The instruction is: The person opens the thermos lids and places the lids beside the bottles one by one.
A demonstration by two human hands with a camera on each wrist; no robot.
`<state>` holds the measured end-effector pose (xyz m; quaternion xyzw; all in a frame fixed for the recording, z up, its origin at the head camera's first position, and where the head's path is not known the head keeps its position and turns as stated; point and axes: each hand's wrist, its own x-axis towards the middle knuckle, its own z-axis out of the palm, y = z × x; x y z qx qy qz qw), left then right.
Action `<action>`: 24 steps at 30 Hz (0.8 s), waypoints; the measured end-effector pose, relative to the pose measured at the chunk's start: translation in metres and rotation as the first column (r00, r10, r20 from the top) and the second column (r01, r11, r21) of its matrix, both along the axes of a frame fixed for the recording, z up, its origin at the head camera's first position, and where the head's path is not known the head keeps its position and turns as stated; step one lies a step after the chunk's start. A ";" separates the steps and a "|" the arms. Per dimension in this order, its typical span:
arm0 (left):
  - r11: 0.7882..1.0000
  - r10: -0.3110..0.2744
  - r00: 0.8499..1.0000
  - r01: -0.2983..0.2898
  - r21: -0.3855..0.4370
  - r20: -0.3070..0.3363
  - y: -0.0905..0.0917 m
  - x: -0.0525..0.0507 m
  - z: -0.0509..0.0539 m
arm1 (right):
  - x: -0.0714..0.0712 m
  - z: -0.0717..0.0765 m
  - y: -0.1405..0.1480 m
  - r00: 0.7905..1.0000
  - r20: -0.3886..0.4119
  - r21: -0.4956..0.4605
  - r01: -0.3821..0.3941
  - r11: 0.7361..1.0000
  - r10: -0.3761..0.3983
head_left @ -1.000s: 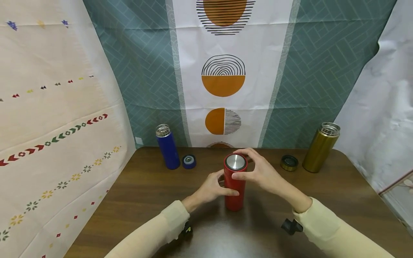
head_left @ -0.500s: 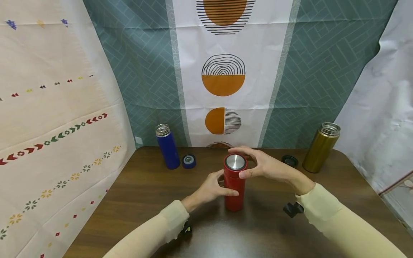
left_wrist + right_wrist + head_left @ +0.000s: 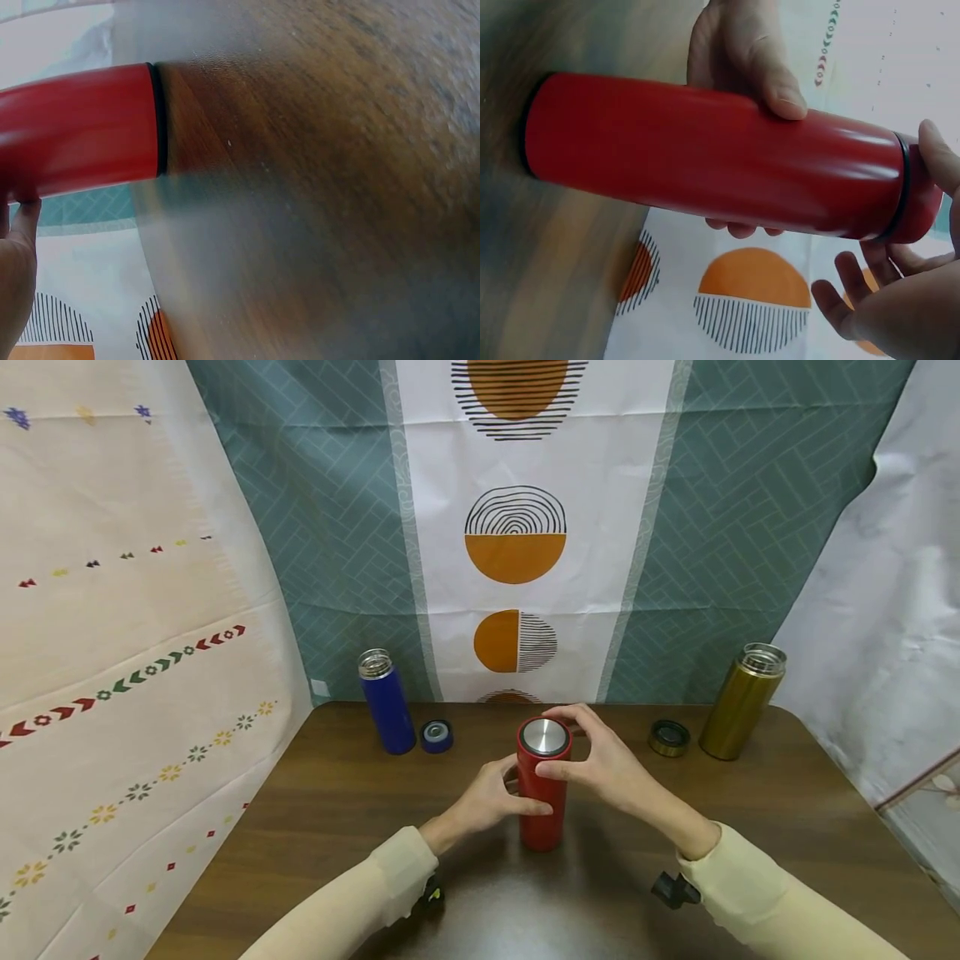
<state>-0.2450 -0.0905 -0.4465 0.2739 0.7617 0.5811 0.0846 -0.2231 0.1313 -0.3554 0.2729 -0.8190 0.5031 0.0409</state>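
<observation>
A red thermos point(image 3: 543, 814) stands upright on the table in the head view, its lid point(image 3: 545, 737) on top with a silver disc. My left hand point(image 3: 483, 802) grips the body from the left, the thumb across the front; the right wrist view shows its fingertips emerging on the other side. At the top, my right hand point(image 3: 603, 764) holds the lid between thumb and fingers. A dark ring point(image 3: 904, 187) runs between lid and body in the right wrist view. The left wrist view shows the thermos base point(image 3: 158, 120) against the wood.
Behind on the left are an uncapped blue thermos point(image 3: 390, 710) and its blue lid point(image 3: 437, 736). On the right, an uncapped gold thermos point(image 3: 738, 706) stands beside its lid point(image 3: 669, 738). The wooden table point(image 3: 322, 827) ends at a patterned cloth point(image 3: 517, 560).
My right hand turned outward around the lid half a second ago, its thumb sliding right, and now it is turned back with the thumb on the front. The left hand keeps its grip.
</observation>
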 end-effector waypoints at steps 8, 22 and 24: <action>1.000 -0.019 1.000 0.019 0.014 0.015 -0.001 0.000 0.000 | -0.019 0.008 0.015 0.956 0.132 -0.027 -0.262 0.965 0.263; 1.000 -0.023 1.000 0.022 0.017 0.020 0.000 0.000 0.000 | -0.008 0.004 0.010 0.984 0.106 0.003 -0.146 0.989 0.145; 0.999 -0.021 1.000 0.021 0.026 0.012 0.000 0.000 0.000 | -0.003 0.001 0.004 0.996 0.057 -0.005 -0.067 0.998 0.068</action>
